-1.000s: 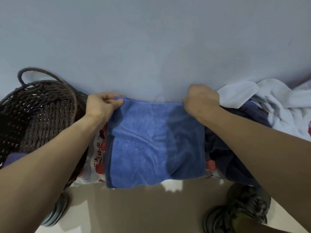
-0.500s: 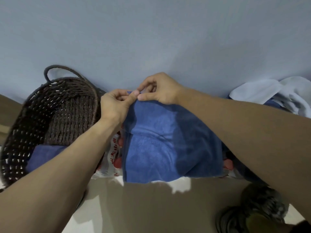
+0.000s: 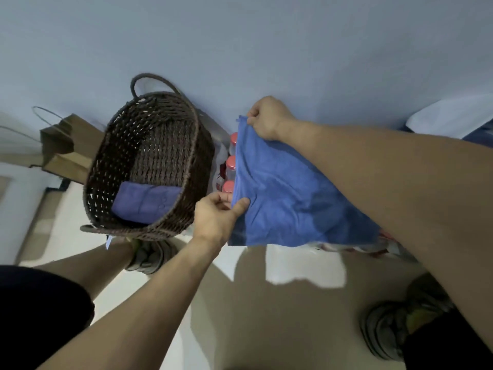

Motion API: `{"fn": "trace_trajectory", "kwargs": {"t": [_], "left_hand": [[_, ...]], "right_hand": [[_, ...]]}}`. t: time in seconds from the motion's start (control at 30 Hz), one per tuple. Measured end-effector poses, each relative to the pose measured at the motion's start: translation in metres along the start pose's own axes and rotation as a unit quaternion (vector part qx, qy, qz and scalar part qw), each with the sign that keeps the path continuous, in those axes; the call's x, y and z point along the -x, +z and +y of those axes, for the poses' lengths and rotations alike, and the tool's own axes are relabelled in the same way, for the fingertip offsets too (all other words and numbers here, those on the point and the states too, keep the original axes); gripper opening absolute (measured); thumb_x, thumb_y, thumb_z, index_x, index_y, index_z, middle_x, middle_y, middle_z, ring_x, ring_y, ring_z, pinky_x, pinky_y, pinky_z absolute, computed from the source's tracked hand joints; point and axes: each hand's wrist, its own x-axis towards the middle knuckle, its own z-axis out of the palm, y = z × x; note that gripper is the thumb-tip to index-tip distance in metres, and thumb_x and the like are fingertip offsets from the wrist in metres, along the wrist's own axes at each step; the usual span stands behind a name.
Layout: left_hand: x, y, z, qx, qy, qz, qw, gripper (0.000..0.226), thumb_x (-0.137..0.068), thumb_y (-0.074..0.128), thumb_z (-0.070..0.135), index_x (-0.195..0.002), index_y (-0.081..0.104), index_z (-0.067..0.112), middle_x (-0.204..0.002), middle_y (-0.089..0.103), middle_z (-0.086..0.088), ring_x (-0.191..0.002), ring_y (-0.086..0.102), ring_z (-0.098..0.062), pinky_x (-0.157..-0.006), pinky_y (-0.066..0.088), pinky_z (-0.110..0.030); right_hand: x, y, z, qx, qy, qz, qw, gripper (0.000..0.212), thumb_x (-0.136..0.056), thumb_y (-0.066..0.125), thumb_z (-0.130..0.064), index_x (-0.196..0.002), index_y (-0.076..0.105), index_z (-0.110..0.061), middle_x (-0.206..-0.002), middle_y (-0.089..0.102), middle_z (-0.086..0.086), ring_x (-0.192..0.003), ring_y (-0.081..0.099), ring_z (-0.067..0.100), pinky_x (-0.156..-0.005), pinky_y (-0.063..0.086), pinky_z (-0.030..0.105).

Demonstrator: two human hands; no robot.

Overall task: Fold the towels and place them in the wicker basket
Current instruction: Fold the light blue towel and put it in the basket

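A folded blue towel hangs in the air just right of the dark wicker basket. My right hand grips its top corner against the wall side. My left hand pinches the towel's left edge lower down, thumb on top of the cloth. Inside the basket lies a folded purple-blue towel on the bottom. The towel's right part is hidden behind my right forearm.
A brown paper bag stands left of the basket. Bottles with pink caps sit in a plastic bag between basket and towel. White and dark laundry lies at the far right. My shoes stand on the pale floor.
My right hand took over both top corners of the blue towel. My left hand let go and slid down to pinch the left edge. The view swung left, showing the whole basket.
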Motion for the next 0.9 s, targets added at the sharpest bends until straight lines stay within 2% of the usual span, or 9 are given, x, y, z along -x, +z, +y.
{"fn": "trace_trajectory", "kwargs": {"t": [0.13, 0.23, 0.4, 0.5, 0.63, 0.77, 0.83, 0.9], "left_hand": [[0.019, -0.006, -0.015, -0.022, 0.004, 0.010, 1.000, 0.029, -0.075, 0.084, 0.012, -0.075, 0.054, 0.014, -0.065, 0.062, -0.004, -0.055, 0.058, -0.010, -0.056, 0.049, -0.018], [0.033, -0.011, -0.037, -0.017, -0.019, -0.010, 1.000, 0.021, -0.078, 0.081, 0.010, -0.073, 0.060, 0.012, -0.067, 0.064, -0.007, -0.057, 0.058, -0.013, -0.059, 0.049, -0.025], [0.045, -0.020, -0.056, 0.024, -0.078, -0.026, 0.996, 0.018, -0.077, 0.082, 0.013, -0.078, 0.065, 0.008, -0.060, 0.068, -0.003, -0.047, 0.060, -0.009, -0.047, 0.044, -0.014], [0.046, -0.020, -0.056, 0.030, -0.087, -0.050, 0.994, 0.015, -0.078, 0.081, 0.012, -0.076, 0.067, 0.010, -0.059, 0.066, 0.000, -0.048, 0.060, -0.009, -0.048, 0.046, -0.016], [0.048, -0.029, -0.051, 0.006, -0.049, -0.081, 0.995, 0.010, -0.084, 0.072, 0.002, -0.077, 0.065, 0.006, -0.057, 0.062, -0.005, -0.047, 0.057, -0.011, -0.048, 0.046, -0.019], [0.042, -0.048, -0.047, -0.042, -0.041, -0.121, 0.991, 0.007, -0.088, 0.068, 0.004, -0.083, 0.064, 0.001, -0.071, 0.070, -0.019, -0.061, 0.064, -0.018, -0.063, 0.052, -0.026], [0.041, -0.054, -0.047, -0.007, -0.071, -0.137, 0.988, 0.007, -0.089, 0.067, 0.003, -0.084, 0.062, 0.003, -0.078, 0.070, -0.023, -0.070, 0.068, -0.026, -0.066, 0.056, -0.026], [0.040, -0.054, -0.049, 0.048, -0.106, -0.138, 0.984, 0.010, -0.087, 0.067, -0.002, -0.084, 0.061, 0.005, -0.079, 0.068, -0.021, -0.069, 0.069, -0.028, -0.063, 0.057, -0.024]], "right_hand": [[0.003, 0.013, 0.004, 0.010, 0.005, 0.018, 1.000, 0.021, -0.098, 0.053, -0.022, -0.093, 0.069, -0.009, -0.098, 0.067, 0.014, -0.094, 0.061, 0.027, -0.087, 0.050, 0.031], [0.006, 0.019, 0.008, -0.014, 0.017, 0.034, 0.999, 0.023, -0.098, 0.054, -0.026, -0.104, 0.068, -0.009, -0.112, 0.069, 0.010, -0.105, 0.062, 0.027, -0.088, 0.047, 0.030], [0.008, 0.027, 0.006, 0.003, 0.010, 0.015, 1.000, 0.025, -0.094, 0.058, -0.032, -0.101, 0.071, -0.012, -0.106, 0.072, 0.008, -0.102, 0.064, 0.027, -0.093, 0.050, 0.036], [0.009, 0.029, 0.004, 0.011, 0.013, 0.024, 1.000, 0.025, -0.095, 0.057, -0.033, -0.102, 0.071, -0.013, -0.108, 0.071, 0.007, -0.104, 0.064, 0.027, -0.094, 0.049, 0.035], [0.006, 0.030, 0.003, 0.023, 0.025, 0.042, 0.999, 0.025, -0.097, 0.055, -0.030, -0.107, 0.069, -0.012, -0.118, 0.068, 0.011, -0.112, 0.062, 0.030, -0.097, 0.048, 0.036], [0.002, 0.028, 0.006, -0.002, 0.044, 0.073, 0.996, 0.025, -0.097, 0.054, -0.025, -0.104, 0.068, -0.006, -0.112, 0.068, 0.011, -0.103, 0.063, 0.029, -0.084, 0.049, 0.033], [0.001, 0.027, 0.007, -0.011, 0.045, 0.071, 0.996, 0.027, -0.096, 0.056, -0.027, -0.103, 0.069, -0.004, -0.108, 0.069, 0.011, -0.100, 0.064, 0.028, -0.084, 0.051, 0.035], [0.000, 0.028, 0.007, -0.018, 0.045, 0.071, 0.996, 0.025, -0.095, 0.058, -0.028, -0.101, 0.070, -0.006, -0.106, 0.070, 0.009, -0.099, 0.065, 0.027, -0.086, 0.053, 0.035]]}}
